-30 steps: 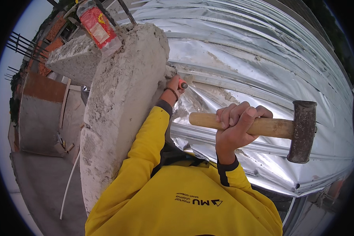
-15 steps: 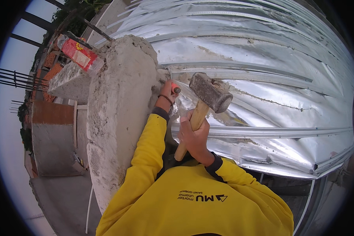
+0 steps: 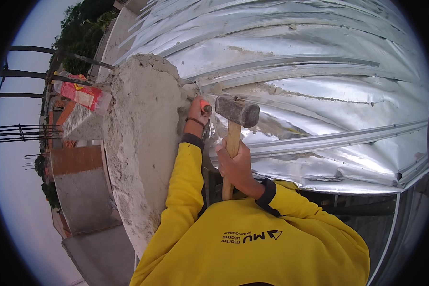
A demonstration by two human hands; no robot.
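My left hand (image 3: 194,125) is closed round the orange grip of a chisel (image 3: 205,107), its dark struck end facing up toward me. The chisel's tip is hidden behind my fingers, close to the rough edge of a grey concrete wall (image 3: 140,124). In my right hand (image 3: 237,164) is a club hammer (image 3: 237,111), gripped partway along its wooden handle. Its worn, dusty head is held just right of the chisel's end, with a small gap between them.
Silver foil sheeting (image 3: 314,102) with metal battens (image 3: 329,138) spreads to the right of the wall. A red and clear plastic package (image 3: 83,97) sits at the wall's left side. Dark steel bars (image 3: 31,74) stick out at far left.
The hammer has shifted left toward the chisel, its handle now more upright. My left hand still grips the chisel. The whole view has tilted a little.
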